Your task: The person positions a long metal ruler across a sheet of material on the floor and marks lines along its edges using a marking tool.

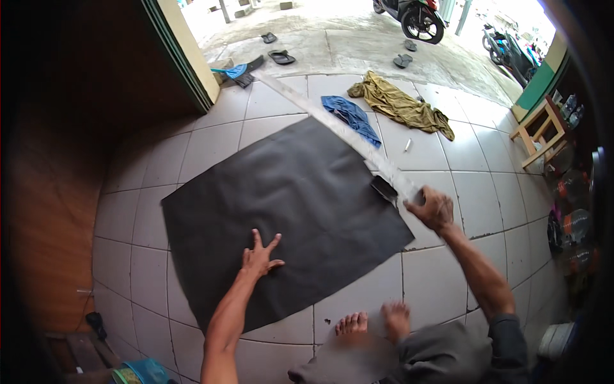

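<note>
The black sheet (pixel 288 192) lies spread on the tiled floor (pixel 441 275), set slantwise, with one corner toward the doorway edge and another beside the person's left forearm; the floor probably serves because it gives so broad a piece flat support. The left hand (pixel 259 258) rests on its near half, fingers and thumb fanned wide and grasping nothing, a pose that seems meant to steady the sheet against sliding. The right hand (pixel 436 208), well apart from the left, is closed around the near end of a long pale strip (pixel 332 121), just off the sheet's right corner; holding it by the end presumably lets one hand direct the whole length. The strip runs beside the sheet's upper-right edge toward the doorway, and whether it touches the floor cannot be told. A small black object (pixel 384 189) sits at that same edge. The blue cloth (pixel 352 118) and olive cloth (pixel 406 105) lie beyond the strip, nearer the doorway edge, apparently out of the sheet's way.
</note>
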Demonstrator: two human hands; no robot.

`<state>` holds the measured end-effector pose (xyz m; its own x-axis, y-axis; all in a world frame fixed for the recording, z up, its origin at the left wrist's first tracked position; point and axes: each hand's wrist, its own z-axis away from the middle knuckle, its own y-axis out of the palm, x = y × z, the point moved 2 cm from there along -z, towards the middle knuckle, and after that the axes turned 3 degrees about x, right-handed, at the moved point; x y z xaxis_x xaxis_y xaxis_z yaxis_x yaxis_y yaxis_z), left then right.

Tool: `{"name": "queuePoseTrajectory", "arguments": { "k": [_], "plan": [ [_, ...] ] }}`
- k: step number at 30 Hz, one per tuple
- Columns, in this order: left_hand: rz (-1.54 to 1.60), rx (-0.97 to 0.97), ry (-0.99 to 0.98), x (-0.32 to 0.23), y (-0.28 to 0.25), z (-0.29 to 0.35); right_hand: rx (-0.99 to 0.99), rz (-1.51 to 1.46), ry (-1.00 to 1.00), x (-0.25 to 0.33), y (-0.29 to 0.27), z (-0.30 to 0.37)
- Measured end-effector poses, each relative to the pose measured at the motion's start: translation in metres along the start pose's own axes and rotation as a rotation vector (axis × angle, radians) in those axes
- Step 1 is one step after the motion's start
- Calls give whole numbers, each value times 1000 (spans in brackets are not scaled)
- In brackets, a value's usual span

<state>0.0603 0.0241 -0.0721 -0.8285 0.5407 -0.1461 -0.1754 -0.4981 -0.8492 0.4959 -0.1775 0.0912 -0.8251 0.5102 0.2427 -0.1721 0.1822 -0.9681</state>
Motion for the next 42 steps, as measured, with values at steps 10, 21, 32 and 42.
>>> {"name": "queuePoseTrajectory", "arguments": {
  "k": [10,21,32,42],
  "plan": [
    [-192,66,225,-109,-3,-35,69,-265,61,9,134,127],
    [-64,50,50,-90,1,-15,257,-313,-81,17,154,135],
    [136,-170,-14,-64,15,-5,362,-392,-119,-1,154,165],
    [229,-168,-120,-68,5,2,497,-249,-66,-14,141,249]
  ]
}}
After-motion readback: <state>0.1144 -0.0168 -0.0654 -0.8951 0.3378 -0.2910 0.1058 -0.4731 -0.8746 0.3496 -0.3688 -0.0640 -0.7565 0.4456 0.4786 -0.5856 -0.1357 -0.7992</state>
